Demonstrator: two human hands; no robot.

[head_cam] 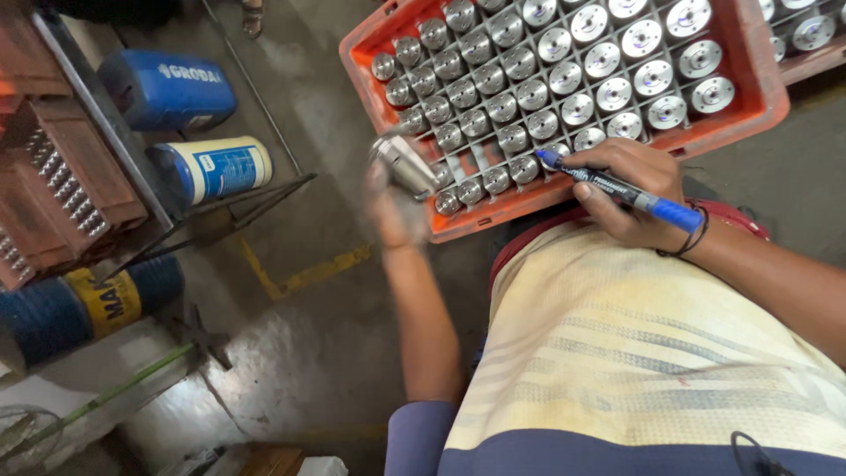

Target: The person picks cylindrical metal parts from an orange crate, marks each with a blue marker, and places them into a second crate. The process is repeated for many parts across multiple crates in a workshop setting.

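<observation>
Below, left hand (395, 204) gripping one metal part (404, 164), right hand (627, 192) clamped on one blue marker (617, 187), one orange crate (749, 113)

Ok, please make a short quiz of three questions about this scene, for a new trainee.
1. True or false: the right hand holds a blue marker with its tip near the front row of the crate.
2. What does the left hand hold?
A. a round metal part
B. a blue drum
C. a green hose
3. Fill in: the metal parts stand in rows inside an ______ plastic crate.

Key
1. True. The marker's tip points at the parts by the crate's near edge.
2. A. The left hand lifts one metal part beside the crate; it is blurred.
3. orange.
</observation>
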